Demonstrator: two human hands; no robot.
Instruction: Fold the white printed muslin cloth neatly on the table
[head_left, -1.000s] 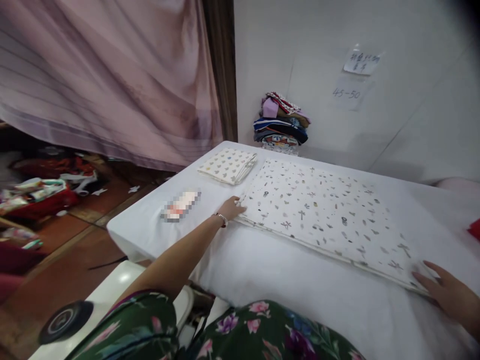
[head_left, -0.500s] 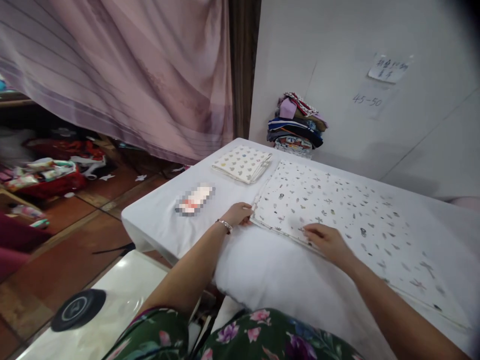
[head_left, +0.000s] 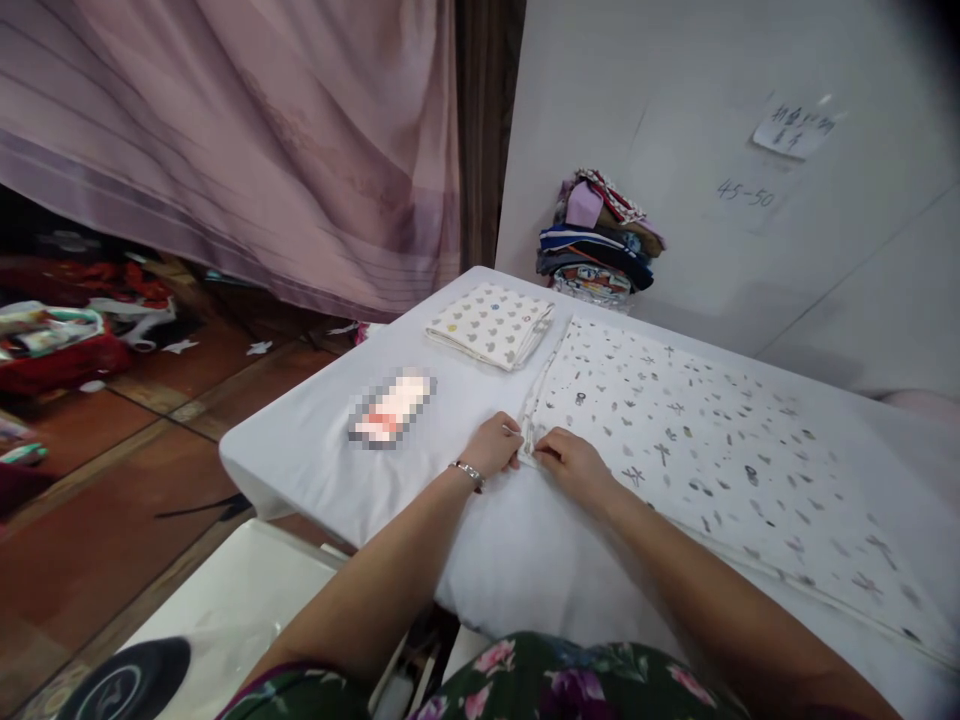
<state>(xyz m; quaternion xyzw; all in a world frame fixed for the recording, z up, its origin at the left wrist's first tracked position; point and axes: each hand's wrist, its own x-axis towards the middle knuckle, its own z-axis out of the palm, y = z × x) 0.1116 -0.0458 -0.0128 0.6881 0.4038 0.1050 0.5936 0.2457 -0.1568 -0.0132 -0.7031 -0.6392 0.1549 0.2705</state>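
Note:
A white printed cloth [head_left: 697,430] with small grey and dark motifs lies folded in layers, spread flat over the right part of the table. At its near left corner my left hand [head_left: 495,445] pinches the edge, fingers closed. Close beside it, my right hand [head_left: 574,462] is closed on the same corner, thumb and fingertips together on the hem. Beyond my left hand lies a smaller folded cloth [head_left: 491,325] with grey and a few coloured motifs. A blurred-out oblong object [head_left: 394,410] rests on the table left of my hands.
The table [head_left: 300,470] wears a white cover. A stack of folded fabrics [head_left: 596,240] stands behind it against the wall. A pink curtain [head_left: 337,150] hangs at the left, above a red basket [head_left: 67,350] on the tiled floor. A white surface [head_left: 217,590] with a black round object [head_left: 127,685] is at lower left.
My right hand has moved left along the cloth's near edge to the corner beside my left hand. My left hand stays at that corner. The view has shifted slightly.

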